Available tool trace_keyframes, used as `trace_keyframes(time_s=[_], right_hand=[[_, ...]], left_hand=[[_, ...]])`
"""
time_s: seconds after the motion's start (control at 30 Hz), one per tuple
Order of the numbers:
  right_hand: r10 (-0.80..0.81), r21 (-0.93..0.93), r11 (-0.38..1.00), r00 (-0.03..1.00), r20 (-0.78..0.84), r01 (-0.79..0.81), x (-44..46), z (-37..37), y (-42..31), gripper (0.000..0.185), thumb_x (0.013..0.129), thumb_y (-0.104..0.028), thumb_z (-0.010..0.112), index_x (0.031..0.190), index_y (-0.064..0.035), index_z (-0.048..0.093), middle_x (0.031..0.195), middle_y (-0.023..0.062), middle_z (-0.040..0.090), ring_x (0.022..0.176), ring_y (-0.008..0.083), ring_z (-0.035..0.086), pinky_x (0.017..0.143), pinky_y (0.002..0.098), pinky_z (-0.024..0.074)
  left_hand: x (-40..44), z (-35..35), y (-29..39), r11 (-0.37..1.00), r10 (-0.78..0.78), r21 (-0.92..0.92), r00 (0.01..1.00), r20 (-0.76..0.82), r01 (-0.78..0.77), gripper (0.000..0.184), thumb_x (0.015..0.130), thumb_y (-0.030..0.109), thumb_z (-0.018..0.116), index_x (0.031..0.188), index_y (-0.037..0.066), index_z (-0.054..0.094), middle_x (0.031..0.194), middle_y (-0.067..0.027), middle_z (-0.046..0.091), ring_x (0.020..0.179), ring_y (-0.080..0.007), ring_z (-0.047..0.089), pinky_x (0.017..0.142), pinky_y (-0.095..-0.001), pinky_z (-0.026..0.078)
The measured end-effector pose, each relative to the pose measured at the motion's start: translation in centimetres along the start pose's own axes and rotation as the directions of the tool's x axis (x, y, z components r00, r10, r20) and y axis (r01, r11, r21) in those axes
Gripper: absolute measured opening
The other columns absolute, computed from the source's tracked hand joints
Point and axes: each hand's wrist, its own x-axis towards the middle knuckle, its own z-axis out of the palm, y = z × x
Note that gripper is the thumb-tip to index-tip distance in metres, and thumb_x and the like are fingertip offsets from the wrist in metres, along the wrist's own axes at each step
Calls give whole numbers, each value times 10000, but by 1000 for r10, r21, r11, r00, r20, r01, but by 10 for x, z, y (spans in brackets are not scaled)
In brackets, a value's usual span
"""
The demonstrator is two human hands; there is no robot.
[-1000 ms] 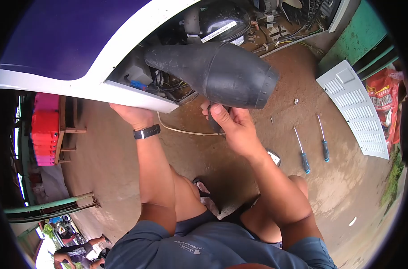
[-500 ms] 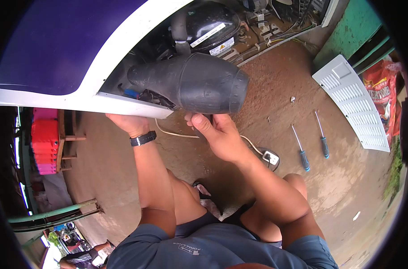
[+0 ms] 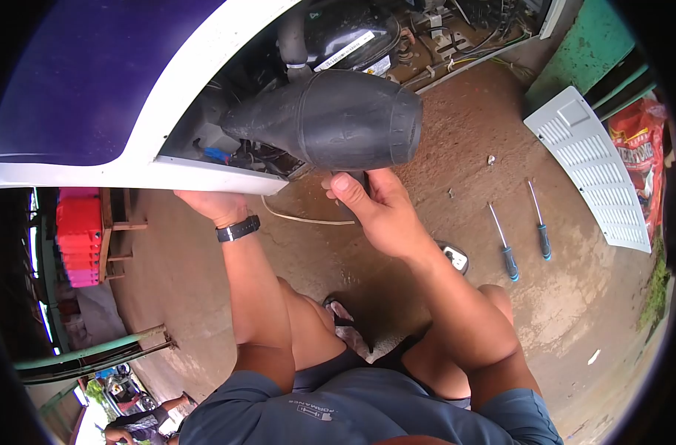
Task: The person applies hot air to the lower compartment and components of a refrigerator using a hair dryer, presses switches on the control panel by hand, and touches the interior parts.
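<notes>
My right hand [image 3: 388,215] is wrapped round the handle of a black electric blower [image 3: 356,119], thumb toward me. The blower's narrow nozzle points left into the open machine bay of a white and purple appliance [image 3: 141,176]. Inside the bay, behind the blower, sits a black compressor [image 3: 364,48] with a white label. A blue piece [image 3: 217,154] and dark wires lie near the nozzle. My left hand [image 3: 213,208], with a black watch on the wrist, is at the lower white edge of the appliance. Its fingers are hidden beneath that edge.
Two screwdrivers [image 3: 509,259] lie on the wet concrete floor at right. A white vented panel [image 3: 590,170] leans beside a red bag [image 3: 641,156]. A power socket [image 3: 455,258] and a pale cord [image 3: 301,218] are below. Another person [image 3: 145,423] is at far lower left.
The blower and my right hand have moved slightly right and up, with the nozzle still toward the bay. My left hand stays at the appliance's edge.
</notes>
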Motion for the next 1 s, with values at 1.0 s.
trace_keyframes(time_s=[1.0], right_hand=[[-109, -181, 976, 992, 63, 118, -38, 32, 46, 298, 943, -134, 632, 1228, -52, 658, 1255, 166, 658, 1189, 360, 601, 1022, 433, 462]], left_hand=[[6, -14, -9, 980, -84, -174, 995, 60, 94, 508, 1039, 407, 432, 1382, 32, 436, 1358, -134, 517, 1174, -281, 585, 948, -431, 540]])
